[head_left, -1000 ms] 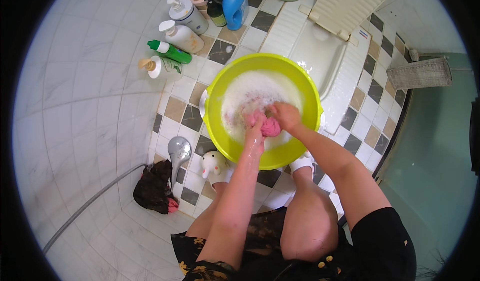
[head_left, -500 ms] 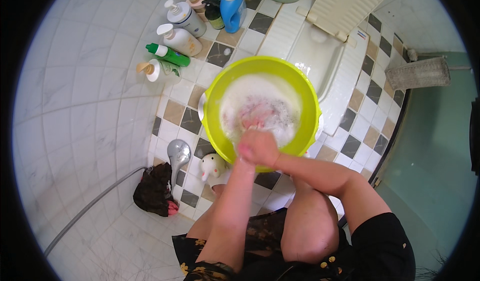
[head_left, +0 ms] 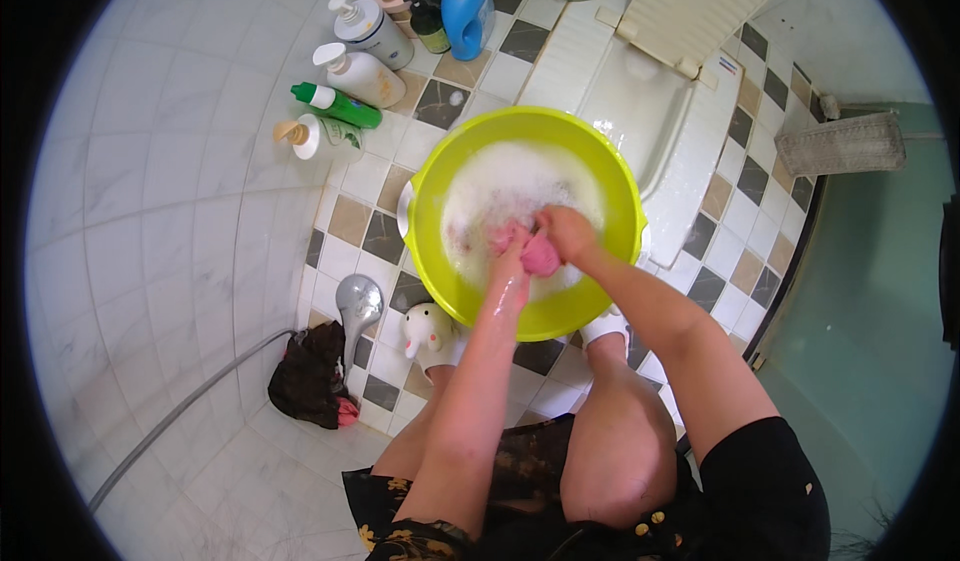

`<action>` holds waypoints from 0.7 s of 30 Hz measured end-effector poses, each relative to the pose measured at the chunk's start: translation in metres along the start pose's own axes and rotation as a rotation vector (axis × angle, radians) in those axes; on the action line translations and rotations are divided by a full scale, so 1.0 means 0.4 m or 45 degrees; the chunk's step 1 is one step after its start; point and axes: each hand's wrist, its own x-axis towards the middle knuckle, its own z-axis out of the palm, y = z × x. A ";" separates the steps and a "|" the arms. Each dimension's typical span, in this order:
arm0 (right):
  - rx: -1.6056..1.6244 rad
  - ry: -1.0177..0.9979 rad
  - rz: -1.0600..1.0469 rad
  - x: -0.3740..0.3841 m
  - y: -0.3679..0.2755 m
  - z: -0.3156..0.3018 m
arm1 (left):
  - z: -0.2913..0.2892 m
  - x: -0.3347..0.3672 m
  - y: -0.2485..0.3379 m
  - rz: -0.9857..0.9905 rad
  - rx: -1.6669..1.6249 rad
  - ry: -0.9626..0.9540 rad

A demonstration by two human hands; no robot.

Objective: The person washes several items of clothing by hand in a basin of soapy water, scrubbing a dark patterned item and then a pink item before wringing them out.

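Observation:
A round yellow-green basin (head_left: 430, 271) full of white, foamy water (head_left: 510, 166) sits in front of me on the tiled floor. Over the suds, a wet pink cloth (head_left: 541, 255) is bunched between my two hands. My left hand (head_left: 510, 251) is closed on the cloth, its wrist wet with foam. My right hand (head_left: 566, 233) grips the cloth's other side, fingers pinched together. Part of the cloth is covered by my fingers, and whatever lies under the foam is hidden.
Several pump bottles (head_left: 365, 79) and a blue jug (head_left: 466, 11) line the left wall. A shower head (head_left: 359, 301) and dark cloth (head_left: 308, 376) lie at lower left. Beyond the basin is a white squat toilet (head_left: 625, 101); a glass panel (head_left: 860, 291) stands right.
My hands were pressed together, the right over the left wrist. Now they are slightly apart inside the basin with the pink cloth showing between them. My right foot has come into view.

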 end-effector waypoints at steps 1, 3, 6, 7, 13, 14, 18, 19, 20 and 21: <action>-0.130 0.157 -0.035 0.016 0.073 0.023 | 0.029 -0.013 0.011 -0.165 0.045 0.062; -0.241 0.609 0.110 0.010 0.109 0.072 | 0.043 -0.031 0.038 -0.476 0.133 0.223; 0.337 -0.143 0.407 -0.022 0.060 0.098 | -0.056 -0.028 0.025 -0.705 -0.199 0.036; 0.603 -0.311 0.213 -0.063 -0.025 0.099 | -0.081 -0.020 0.035 -0.551 -0.191 -0.002; 0.411 -0.124 -0.642 -0.259 -0.301 -0.036 | -0.068 -0.030 0.089 -0.525 0.119 -0.154; 0.238 -0.030 -0.743 -0.246 -0.275 -0.019 | -0.053 -0.033 0.073 -0.533 -0.060 -0.215; 0.103 0.126 0.100 -0.070 -0.160 -0.010 | 0.005 -0.011 -0.035 -0.377 -0.495 -0.274; 0.133 0.142 0.036 -0.082 -0.181 -0.018 | -0.028 0.023 -0.076 -0.251 -0.387 -0.172; 0.173 0.164 -0.022 -0.092 -0.201 -0.033 | -0.045 0.042 -0.077 -0.130 -0.267 -0.068; 0.215 0.184 -0.081 -0.106 -0.224 -0.037 | -0.077 0.053 -0.070 -0.098 -0.303 -0.087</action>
